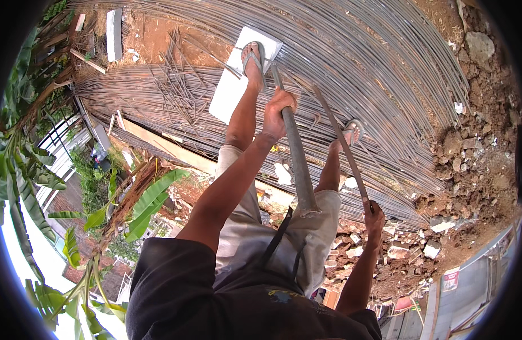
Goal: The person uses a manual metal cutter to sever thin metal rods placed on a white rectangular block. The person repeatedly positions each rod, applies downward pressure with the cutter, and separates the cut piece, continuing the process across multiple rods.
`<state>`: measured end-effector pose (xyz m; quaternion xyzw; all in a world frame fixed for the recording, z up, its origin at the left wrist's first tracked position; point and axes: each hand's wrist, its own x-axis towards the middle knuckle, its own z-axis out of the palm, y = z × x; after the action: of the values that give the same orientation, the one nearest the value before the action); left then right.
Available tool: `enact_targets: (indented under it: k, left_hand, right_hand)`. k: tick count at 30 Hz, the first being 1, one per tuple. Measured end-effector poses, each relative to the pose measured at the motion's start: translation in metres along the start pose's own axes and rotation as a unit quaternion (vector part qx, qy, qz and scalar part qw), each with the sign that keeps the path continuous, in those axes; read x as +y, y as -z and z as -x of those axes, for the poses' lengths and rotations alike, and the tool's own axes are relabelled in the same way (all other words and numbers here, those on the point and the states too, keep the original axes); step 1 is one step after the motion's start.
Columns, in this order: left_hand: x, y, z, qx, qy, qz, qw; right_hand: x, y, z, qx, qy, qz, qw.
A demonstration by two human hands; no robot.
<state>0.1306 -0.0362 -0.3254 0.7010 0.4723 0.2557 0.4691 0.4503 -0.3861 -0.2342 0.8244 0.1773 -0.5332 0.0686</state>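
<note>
My left hand (279,111) is closed around a grey metal pipe (299,164), which runs from beside my left foot (253,59) up toward my body. My right hand (372,216) holds the lower end, in the picture, of a long, thin dark metal bar (341,141), slanting up beside the pipe. My left foot, in a sandal, rests on a white rectangular slab (230,96). My right foot (350,134), also in a sandal, stands on many long steel rods (397,102) spread over the ground.
Banana plants (152,204) and a pale board (147,141) are on the left. Broken rubble and soil (470,158) line the right. A concrete post (114,34) lies at the upper left, and grey sheeting (453,300) is at the lower right.
</note>
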Motion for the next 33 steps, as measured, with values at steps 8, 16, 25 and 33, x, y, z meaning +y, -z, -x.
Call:
enact_targets:
  k: [8,16,25,33]
  left_hand:
    - [0.005,-0.033,-0.003,0.049,-0.002,-0.001,0.999]
    - [0.033,-0.039,-0.01,0.06,0.084,-0.15,0.983]
    - [0.046,-0.027,-0.002,-0.022,0.182,-0.276,0.943]
    - [0.058,-0.003,-0.001,-0.127,0.215,-0.157,0.955]
  right_hand:
    - [0.028,0.006,-0.04,-0.047,0.015,-0.031,0.998]
    - [0.018,0.029,-0.061,-0.005,0.051,-0.005,0.999]
    - [0.022,0.051,-0.078,-0.025,0.063,-0.043,0.997]
    - [0.022,0.058,-0.121,-0.085,0.025,-0.043,0.995]
